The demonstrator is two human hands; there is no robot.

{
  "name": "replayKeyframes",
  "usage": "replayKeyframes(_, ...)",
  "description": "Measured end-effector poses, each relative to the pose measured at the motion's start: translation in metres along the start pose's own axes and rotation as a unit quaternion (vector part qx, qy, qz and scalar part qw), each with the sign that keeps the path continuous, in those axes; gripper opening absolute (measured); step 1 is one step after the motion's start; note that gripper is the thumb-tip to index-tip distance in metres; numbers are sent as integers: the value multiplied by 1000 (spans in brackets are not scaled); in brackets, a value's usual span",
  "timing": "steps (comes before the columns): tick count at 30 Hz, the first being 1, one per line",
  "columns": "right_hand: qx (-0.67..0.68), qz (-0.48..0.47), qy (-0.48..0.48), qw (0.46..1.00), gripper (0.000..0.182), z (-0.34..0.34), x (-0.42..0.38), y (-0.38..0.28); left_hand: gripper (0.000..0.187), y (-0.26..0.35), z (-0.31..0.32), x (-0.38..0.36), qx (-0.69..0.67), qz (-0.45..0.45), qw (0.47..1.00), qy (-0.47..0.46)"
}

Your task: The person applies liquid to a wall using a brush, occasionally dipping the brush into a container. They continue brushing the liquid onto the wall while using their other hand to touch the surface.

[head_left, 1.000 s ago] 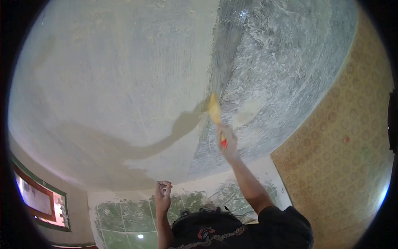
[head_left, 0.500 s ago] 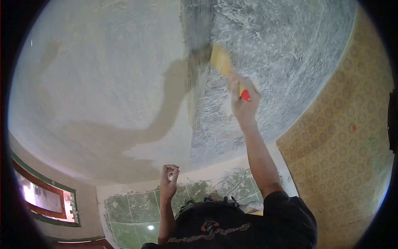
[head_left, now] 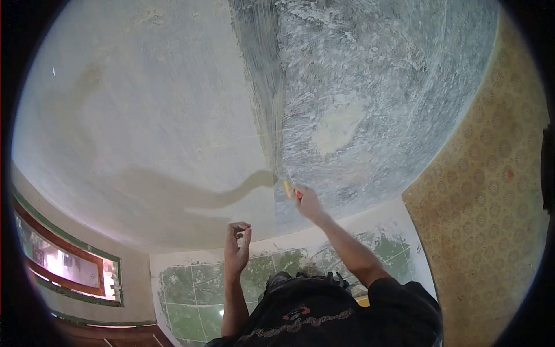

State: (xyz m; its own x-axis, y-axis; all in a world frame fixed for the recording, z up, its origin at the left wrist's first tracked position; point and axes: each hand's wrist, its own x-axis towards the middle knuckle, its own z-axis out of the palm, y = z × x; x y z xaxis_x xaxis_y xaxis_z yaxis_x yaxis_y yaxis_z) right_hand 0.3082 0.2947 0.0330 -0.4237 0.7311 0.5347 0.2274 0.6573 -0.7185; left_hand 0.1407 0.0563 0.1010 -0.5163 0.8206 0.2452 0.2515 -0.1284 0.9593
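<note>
Right hand (head_left: 309, 202) grips a yellow paintbrush (head_left: 288, 189) against the ceiling (head_left: 173, 115); left hand (head_left: 237, 243) hangs nearby, fingers loosely curled, holding nothing.

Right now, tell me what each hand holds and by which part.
The right hand holds a paintbrush by its red-ended handle, bristles against the ceiling. The left hand holds nothing, fingers loosely curled.

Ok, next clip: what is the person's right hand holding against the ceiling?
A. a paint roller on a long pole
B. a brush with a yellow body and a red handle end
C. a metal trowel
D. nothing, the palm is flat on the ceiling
B. The right hand grips a brush with a yellow body and a red handle end, pressed to the ceiling at the edge of the rough grey patch; the left hand is raised and holds nothing.
</note>
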Motion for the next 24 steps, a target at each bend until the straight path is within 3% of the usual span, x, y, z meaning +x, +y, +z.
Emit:
replayKeyframes(2, 31, -75, 44, 996, 3, -24, 57, -24, 12, 5, -4, 12, 16, 15, 1000, 8)
replayKeyframes(4, 35, -154, 145, 977, 5, -71, 123, -108, 12, 20, -2, 26, 22, 39, 999, 14)
replayKeyframes(5, 103, -172, 138, 970, 6, -92, 148, -131, 12, 29, 0, 34, 23, 42, 999, 17)
replayKeyframes(7, 144, -170, 218, 950, 9, -119, 183, -199, 12, 47, 4, 47, 38, 73, 997, 8)
replayKeyframes(11, 139, -251, 278, 917, 13, -112, 198, -204, 19, 77, 4, 68, 63, 166, 984, 13)
replayKeyframes(13, 102, -161, 236, 953, 13, -75, 164, -152, 23, 81, -5, 77, 70, 161, 984, -7)
replayKeyframes(15, 153, -77, 246, 954, 11, -26, 97, -85, 27, 85, -14, 87, 62, 188, 980, 9)
replayKeyframes(17, 130, 103, 240, 957, 29, 25, 14, -14, 33, 76, -27, 99, 38, 213, 976, -5)
replayKeyframes(18, 145, 223, 220, 939, 31, 41, -20, 5, 36, 77, -34, 106, 72, 210, 975, 1)
replayKeyframes(20, 214, 366, 208, 881, 31, 63, -58, 34, 43, 77, -49, 117, 120, 205, 971, -4)
replayKeyframes(21, 210, 369, 216, 879, 31, 67, -51, 33, 43, 76, -56, 125, 116, 207, 971, -13)
replayKeyframes(23, 269, 278, 235, 892, 31, 76, -12, 28, 52, 73, -66, 138, 255, 237, 937, 41)
replayKeyframes(24, 282, 261, 257, 887, 32, 67, 21, 2, 52, 71, -70, 144, 251, 235, 938, 33)
